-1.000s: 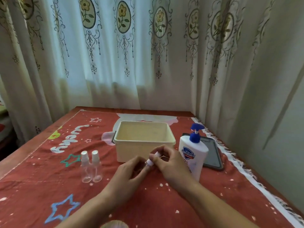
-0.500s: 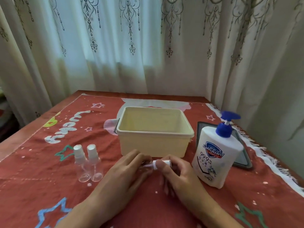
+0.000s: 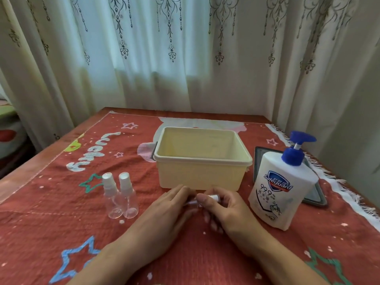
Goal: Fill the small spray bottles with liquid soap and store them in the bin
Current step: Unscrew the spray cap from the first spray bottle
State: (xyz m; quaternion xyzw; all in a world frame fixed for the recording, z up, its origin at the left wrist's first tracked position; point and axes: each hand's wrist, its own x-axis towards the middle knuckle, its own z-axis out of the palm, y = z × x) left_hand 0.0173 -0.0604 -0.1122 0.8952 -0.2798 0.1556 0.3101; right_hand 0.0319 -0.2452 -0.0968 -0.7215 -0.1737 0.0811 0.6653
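now: left hand (image 3: 164, 212) holds the small spray bottle (image 3: 192, 202), right hand (image 3: 226, 214) pinches its cap (image 3: 213, 197). likely uncapping, bottle 1 of 3; next, twist it free for soap.

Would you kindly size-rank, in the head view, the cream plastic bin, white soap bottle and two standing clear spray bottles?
Cream plastic bin
White soap bottle, though nearer
Left spray bottle and right spray bottle, alike
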